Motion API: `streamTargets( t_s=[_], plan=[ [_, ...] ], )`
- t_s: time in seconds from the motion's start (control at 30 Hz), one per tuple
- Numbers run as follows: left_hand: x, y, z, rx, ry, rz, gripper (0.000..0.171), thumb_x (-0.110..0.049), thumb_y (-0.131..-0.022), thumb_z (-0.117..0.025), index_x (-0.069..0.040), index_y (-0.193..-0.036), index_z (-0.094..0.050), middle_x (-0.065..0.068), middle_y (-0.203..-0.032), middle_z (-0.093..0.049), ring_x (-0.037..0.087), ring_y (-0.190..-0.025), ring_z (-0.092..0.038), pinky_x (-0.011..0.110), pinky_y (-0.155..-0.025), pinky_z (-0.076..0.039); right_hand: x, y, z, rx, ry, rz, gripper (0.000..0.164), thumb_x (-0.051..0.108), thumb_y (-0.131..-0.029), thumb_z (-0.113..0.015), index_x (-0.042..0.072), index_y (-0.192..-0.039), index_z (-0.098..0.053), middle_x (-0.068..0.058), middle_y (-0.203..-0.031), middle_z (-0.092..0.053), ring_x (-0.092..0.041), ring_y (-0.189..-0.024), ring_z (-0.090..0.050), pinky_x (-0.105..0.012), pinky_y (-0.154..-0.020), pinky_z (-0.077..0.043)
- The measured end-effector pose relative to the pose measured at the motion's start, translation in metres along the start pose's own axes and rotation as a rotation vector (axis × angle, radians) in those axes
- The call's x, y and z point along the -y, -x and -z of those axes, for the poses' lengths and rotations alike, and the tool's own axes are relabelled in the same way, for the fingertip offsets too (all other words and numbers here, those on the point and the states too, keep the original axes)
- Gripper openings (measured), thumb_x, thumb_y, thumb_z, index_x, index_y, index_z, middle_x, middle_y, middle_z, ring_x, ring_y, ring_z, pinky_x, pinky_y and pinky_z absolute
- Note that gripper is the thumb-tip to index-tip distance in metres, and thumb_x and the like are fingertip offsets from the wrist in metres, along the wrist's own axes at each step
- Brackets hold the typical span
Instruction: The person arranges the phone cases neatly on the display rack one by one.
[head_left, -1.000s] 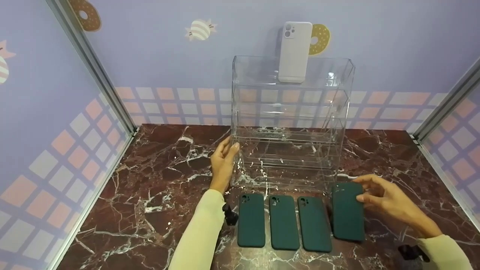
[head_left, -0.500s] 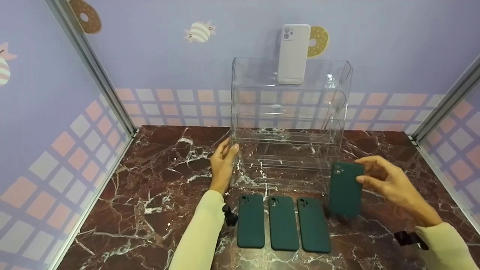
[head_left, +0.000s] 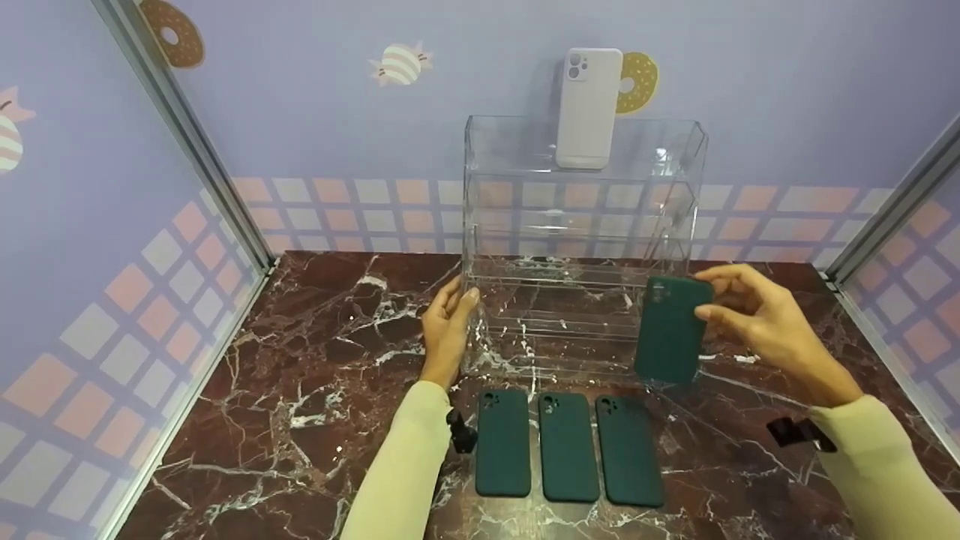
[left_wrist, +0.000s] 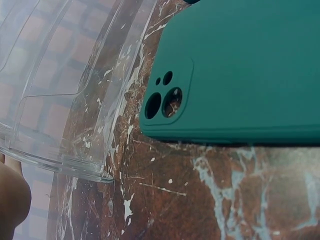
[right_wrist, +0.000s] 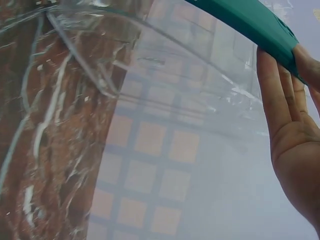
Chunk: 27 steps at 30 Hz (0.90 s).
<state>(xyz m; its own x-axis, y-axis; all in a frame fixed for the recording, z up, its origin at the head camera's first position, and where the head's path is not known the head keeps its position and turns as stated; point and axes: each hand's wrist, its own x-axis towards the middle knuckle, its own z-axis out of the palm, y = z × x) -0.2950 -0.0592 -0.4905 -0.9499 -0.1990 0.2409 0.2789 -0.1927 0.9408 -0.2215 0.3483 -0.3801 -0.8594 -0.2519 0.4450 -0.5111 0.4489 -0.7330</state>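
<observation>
A tiered clear plastic rack [head_left: 559,281] stands on the marbled table. At its left side, my left hand [head_left: 446,331] holds the edge between thumb and fingers; part of that hand shows in the left wrist view beside the clear plastic [left_wrist: 60,167]. A dark green phone case [head_left: 670,337] is raised at the rack's front right corner, upright and slightly tilted. My right hand [head_left: 765,322] pinches its right edge, thumb in front and fingers behind, as the right wrist view also shows. Whether this case touches the rack I cannot tell.
Three more green phone cases, left [head_left: 502,444], middle [head_left: 568,448] and right [head_left: 630,451], lie in a row before the rack. A white phone case [head_left: 587,112] stands in the top tier. Patterned walls [head_left: 337,112] enclose the back and sides.
My right hand has lifted the fourth green case from the right end of the row and carried it up and slightly left to the rack. My left hand has stayed put.
</observation>
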Motion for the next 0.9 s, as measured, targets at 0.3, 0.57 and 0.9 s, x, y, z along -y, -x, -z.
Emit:
streamTargets(
  t_s=[0.3, 0.57, 0.9],
  plan=[
    [0.0, 0.0, 0.0, -0.002, 0.005, -0.011, 0.047, -0.013, -0.102, -0.071, 0.002, -0.145, -0.061, 0.025, -0.143, -0.063, 0.029, -0.121, -0.069, 0.039, -0.104, -0.053, 0.018, -0.034, 0.0, -0.029, -0.027, -0.041, 0.046, -0.009, -0.095, -0.074, -0.003, -0.138, -0.06, -0.008, -0.105, -0.072, -0.014, -0.087, -0.074, -0.024, -0.068, -0.059],
    [-0.001, 0.001, 0.001, 0.0, -0.006, -0.008, 0.047, -0.014, -0.102, -0.071, 0.0, -0.146, -0.062, 0.021, -0.142, -0.065, 0.031, -0.119, -0.07, 0.04, -0.105, -0.052, 0.036, -0.068, -0.001, -0.09, -0.238, -0.006, 0.043, -0.019, -0.094, -0.067, -0.009, -0.135, -0.058, -0.012, -0.107, -0.07, -0.019, -0.091, -0.076, -0.032, -0.079, -0.062],
    [0.0, 0.002, 0.0, 0.0, -0.033, 0.001, 0.047, -0.017, -0.102, -0.071, -0.002, -0.146, -0.062, 0.018, -0.138, -0.068, 0.028, -0.116, -0.072, 0.045, -0.106, -0.051, 0.055, -0.108, 0.002, -0.118, -0.378, 0.032, 0.041, -0.021, -0.093, -0.066, -0.003, -0.13, -0.064, -0.016, -0.104, -0.069, -0.024, -0.092, -0.077, -0.032, -0.081, -0.063]
  ],
)
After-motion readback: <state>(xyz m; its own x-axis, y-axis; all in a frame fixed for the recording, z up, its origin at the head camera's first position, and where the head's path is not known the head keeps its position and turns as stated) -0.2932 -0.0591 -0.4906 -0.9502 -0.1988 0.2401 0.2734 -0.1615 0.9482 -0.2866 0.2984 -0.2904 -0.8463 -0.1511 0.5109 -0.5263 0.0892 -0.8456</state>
